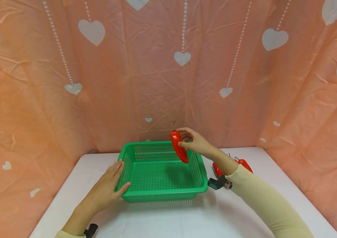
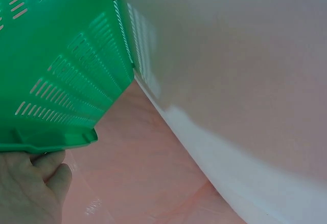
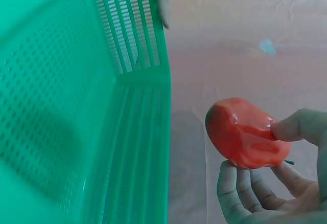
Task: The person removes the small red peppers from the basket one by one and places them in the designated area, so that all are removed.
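Observation:
A long red chili pepper (image 1: 179,146) with a thin dark stem hangs above the back right of a green plastic basket (image 1: 162,191). My right hand (image 1: 196,143) pinches it between thumb and fingers, its tip pointing down. The right wrist view shows the same pepper (image 3: 248,134) nearly end-on, thumb on one side and fingers on the other. At the basket's left side, my left hand (image 1: 104,190) rests with straight fingers on the rim, thumb at the front left corner. The left wrist view has that hand (image 2: 30,183) at the basket's edge.
More red peppers (image 1: 244,164) lie on the white table (image 1: 162,221) to the right of the basket, partly hidden behind my right forearm. A pinkish-orange curtain (image 1: 156,99) with white hearts stands behind the table and along both sides.

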Tool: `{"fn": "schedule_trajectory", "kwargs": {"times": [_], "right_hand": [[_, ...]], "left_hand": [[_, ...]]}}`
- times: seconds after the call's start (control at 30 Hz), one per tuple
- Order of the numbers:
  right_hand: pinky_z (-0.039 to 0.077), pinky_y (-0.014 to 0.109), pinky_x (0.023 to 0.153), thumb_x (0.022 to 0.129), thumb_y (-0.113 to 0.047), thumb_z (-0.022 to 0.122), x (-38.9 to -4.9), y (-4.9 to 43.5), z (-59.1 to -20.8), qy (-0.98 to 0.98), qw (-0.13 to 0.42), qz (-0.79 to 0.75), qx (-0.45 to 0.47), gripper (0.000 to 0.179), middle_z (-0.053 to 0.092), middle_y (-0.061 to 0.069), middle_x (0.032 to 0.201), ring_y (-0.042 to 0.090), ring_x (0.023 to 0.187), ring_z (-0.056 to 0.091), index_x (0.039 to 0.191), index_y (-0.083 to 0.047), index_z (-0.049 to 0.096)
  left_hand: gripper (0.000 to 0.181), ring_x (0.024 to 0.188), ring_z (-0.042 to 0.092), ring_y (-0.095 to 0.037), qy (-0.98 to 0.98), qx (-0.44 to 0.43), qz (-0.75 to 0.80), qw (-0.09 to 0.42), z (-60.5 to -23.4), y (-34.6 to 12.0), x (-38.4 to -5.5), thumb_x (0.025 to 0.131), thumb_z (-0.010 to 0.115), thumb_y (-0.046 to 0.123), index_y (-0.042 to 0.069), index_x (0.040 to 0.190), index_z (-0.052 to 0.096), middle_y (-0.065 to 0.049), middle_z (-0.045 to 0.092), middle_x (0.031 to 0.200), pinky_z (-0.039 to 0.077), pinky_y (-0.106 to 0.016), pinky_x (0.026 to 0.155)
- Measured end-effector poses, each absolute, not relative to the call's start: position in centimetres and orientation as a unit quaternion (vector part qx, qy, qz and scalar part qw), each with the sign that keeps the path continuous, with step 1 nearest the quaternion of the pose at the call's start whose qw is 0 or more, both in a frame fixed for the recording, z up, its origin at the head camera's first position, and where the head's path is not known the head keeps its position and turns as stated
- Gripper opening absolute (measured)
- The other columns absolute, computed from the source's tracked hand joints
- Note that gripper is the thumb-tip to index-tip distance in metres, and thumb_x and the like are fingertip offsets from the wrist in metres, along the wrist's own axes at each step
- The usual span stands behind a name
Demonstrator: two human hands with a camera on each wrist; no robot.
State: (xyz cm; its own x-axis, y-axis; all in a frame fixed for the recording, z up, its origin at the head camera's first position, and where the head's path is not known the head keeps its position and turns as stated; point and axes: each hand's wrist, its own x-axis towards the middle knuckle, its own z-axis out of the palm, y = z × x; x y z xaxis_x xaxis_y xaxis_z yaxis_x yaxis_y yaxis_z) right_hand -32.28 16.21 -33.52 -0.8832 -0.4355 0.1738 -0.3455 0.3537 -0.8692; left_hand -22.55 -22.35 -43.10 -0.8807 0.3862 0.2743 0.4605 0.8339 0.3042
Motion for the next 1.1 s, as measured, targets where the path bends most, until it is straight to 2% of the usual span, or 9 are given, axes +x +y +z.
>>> {"fn": "schedule_trajectory", "kwargs": {"times": [0.23,0.5,0.7,0.97,1.1], "right_hand": [[0.058,0.041,0.099,0.104,-0.011,0.069,-32.3,19.5,-34.0,0.818,0.038,-0.534,-0.209,0.059,0.059,0.026,0.14,0.039,0.126,0.059,0.158,-0.002,0.046],[0.06,0.032,0.091,0.105,-0.009,0.067,-31.7,22.7,-34.6,0.816,0.023,-0.544,-0.193,0.061,0.054,0.029,0.143,0.039,0.126,0.058,0.16,-0.002,0.042],[0.06,0.029,0.09,0.105,-0.004,0.066,-30.9,25.2,-35.2,0.81,0.004,-0.556,-0.186,0.06,0.052,0.033,0.144,0.032,0.12,0.061,0.159,0.001,0.04],[0.06,0.027,0.091,0.106,-0.011,0.067,-29.4,28.4,-35.2,0.832,-0.008,-0.536,-0.142,0.062,0.052,0.03,0.147,0.038,0.126,0.057,0.157,0.0,0.035],[0.06,0.025,0.091,0.106,-0.011,0.066,-28.8,29.9,-35.6,0.836,-0.014,-0.532,-0.135,0.062,0.051,0.031,0.146,0.036,0.123,0.059,0.157,0.002,0.034]], "left_hand": [[0.086,0.164,0.017,-0.04,-0.955,-0.219,-0.179,0.093,-43.2,-22.4,-22.6,0.108,0.06,0.05,-0.004,0.167,0.028,-0.02,0.022,0.177,0.02,-0.058,0.132],[0.086,0.164,0.017,-0.04,-0.953,-0.221,-0.184,0.095,-43.1,-22.3,-22.5,0.108,0.061,0.049,-0.005,0.167,0.029,-0.02,0.022,0.177,0.021,-0.06,0.131],[0.086,0.164,0.017,-0.041,-0.952,-0.221,-0.19,0.093,-43.2,-22.3,-22.5,0.108,0.061,0.049,-0.006,0.166,0.029,-0.02,0.023,0.176,0.022,-0.062,0.13],[0.086,0.164,0.017,-0.04,-0.953,-0.219,-0.187,0.094,-43.0,-22.3,-22.5,0.108,0.061,0.049,-0.005,0.166,0.028,-0.02,0.021,0.177,0.021,-0.06,0.131],[0.086,0.164,0.017,-0.041,-0.953,-0.219,-0.187,0.094,-42.9,-22.3,-22.5,0.108,0.061,0.049,-0.006,0.166,0.029,-0.021,0.022,0.177,0.021,-0.061,0.13]]}}
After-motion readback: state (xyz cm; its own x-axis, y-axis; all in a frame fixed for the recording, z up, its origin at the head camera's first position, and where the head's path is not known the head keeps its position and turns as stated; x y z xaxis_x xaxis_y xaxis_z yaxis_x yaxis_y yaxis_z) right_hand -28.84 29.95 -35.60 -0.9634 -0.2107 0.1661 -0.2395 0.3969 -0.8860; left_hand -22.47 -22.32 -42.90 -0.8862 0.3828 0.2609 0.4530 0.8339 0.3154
